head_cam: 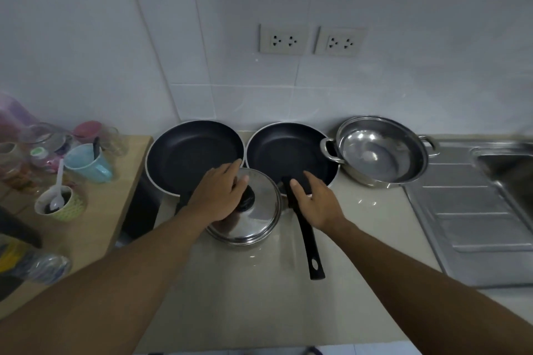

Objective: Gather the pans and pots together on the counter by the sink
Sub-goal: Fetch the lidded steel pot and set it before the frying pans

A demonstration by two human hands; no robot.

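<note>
The left hand (pixel 220 196) lies spread over the lid (pixel 248 219) of a small steel pot, fingers (pixel 235 166) loose and extended, resting beside the black knob (pixel 248 201) without closing on it. The right hand (pixel 315 202) is likewise open, its fingers (pixel 297 186) laid across the root of the right pan's handle (pixel 307 235), touching it but not wrapped round it. Neither hand grips anything.

The lidded pot stands at the front, its far edge touching or overlapping the rims of two black pans: the left pan (pixel 191 153) and the right pan (pixel 285 150), side by side against the wall. An open steel pot (pixel 380 153) sits at the right, one ear over the right pan's rim, just beside the sink (pixel 504 164) and its drainboard. All rest on the beige surface (pixel 259 282), so the gathering looks nearly finished.

The risks come from crowding. A push on the lid could slide it off the pot. The long handle juts toward the surface's front edge, where a sleeve or arm might catch it and swing the pan into its neighbours. Cups (pixel 86 163) on the side table at left stand well apart.
</note>
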